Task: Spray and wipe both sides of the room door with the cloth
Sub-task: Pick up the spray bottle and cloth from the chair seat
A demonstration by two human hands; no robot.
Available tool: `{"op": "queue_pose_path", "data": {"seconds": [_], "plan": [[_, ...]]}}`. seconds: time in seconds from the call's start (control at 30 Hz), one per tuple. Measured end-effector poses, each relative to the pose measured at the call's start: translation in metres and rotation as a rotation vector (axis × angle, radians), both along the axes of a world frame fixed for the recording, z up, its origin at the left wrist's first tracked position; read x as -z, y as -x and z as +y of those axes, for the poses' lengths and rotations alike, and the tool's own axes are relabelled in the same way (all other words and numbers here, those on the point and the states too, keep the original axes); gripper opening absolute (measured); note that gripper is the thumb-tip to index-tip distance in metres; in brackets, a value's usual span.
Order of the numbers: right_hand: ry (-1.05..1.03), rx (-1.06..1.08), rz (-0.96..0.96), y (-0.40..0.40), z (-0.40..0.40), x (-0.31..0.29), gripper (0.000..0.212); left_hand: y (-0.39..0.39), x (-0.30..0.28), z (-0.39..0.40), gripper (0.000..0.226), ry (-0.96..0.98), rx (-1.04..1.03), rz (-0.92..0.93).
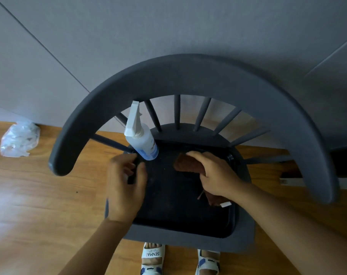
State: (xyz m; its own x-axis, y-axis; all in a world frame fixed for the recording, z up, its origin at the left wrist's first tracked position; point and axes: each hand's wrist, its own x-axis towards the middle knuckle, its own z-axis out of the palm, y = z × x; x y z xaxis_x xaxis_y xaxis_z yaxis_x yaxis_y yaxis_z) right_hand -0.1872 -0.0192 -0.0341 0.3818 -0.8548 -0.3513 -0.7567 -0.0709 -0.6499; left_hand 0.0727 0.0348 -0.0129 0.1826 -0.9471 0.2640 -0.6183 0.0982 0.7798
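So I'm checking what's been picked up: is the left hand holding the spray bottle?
No, the left hand is open just below the spray bottle, which stands on its own on the chair seat.

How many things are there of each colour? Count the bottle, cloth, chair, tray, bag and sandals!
White: 3, the spray bottle and two sandals
Brown: 1, the cloth, held by the right hand
Dark grey: 1, the chair
Black: 1, the tray
Clear: 1, the plastic bag
Total: 7
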Motion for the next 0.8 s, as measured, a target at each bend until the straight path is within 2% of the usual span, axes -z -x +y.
{"op": "queue_pose_path", "data": {"seconds": [0.1,0.3,0.43,0.53,0.63,0.8], "plan": [[0.031,0.010,0.113,-0.003,-0.003,0.002,0.070,-0.010,-0.011,-0.016,0.037,0.026,-0.167,0.227],[0.125,-0.049,0.292,-0.016,0.000,0.001,0.070,-0.017,-0.027,-0.067,0.074,-0.236,-0.029,0.182],[0.183,-0.084,0.372,-0.024,0.001,0.004,0.070,-0.011,-0.029,-0.076,0.064,-0.191,-0.101,0.099],[0.177,-0.054,0.382,-0.029,0.002,0.006,0.072,-0.001,-0.028,-0.074,0.066,-0.191,-0.100,-0.021],[0.139,-0.050,0.391,-0.034,0.003,0.006,0.073,0.003,-0.025,-0.079,0.064,-0.235,-0.072,0.060],[0.194,-0.163,0.572,-0.036,0.007,0.011,0.071,-0.004,-0.019,-0.086,0.070,-0.223,0.068,0.119]]}}
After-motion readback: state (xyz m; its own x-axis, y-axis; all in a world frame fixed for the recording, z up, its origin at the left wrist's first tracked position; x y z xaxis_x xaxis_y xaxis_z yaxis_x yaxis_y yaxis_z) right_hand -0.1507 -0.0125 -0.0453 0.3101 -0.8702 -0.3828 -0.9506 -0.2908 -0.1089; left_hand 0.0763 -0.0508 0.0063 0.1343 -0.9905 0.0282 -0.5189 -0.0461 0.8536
